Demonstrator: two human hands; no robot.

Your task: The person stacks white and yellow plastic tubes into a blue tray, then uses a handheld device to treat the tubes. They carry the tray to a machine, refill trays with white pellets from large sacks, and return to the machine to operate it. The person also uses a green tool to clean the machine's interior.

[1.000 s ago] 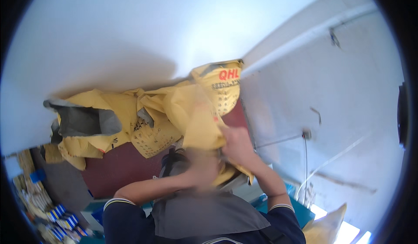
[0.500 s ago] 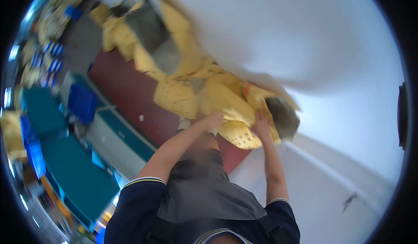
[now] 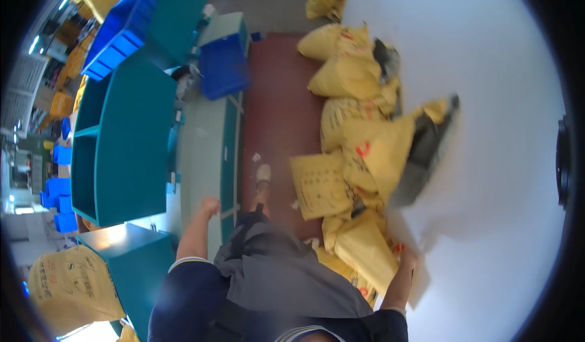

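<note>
My left hand hangs above the edge of the grey-topped bench, its fingers curled with nothing seen in them. At the lower right, my right hand is against the wall side of a yellow woven sack; its fingers are blurred and partly hidden, so I cannot tell whether they grip it. Just beyond that sack stands another yellow sack with dark print. A larger yellow sack, its dark grey inside showing, leans toward the wall.
More filled yellow sacks line the white wall. The dark red floor strip runs between them and the bench. A blue bin sits on the bench, with a teal cabinet to its left.
The view has swung round, bringing the bench nearer. My left hand has left the yellow sacks and moved to the bench side. My right hand stays by a sack at the wall.
</note>
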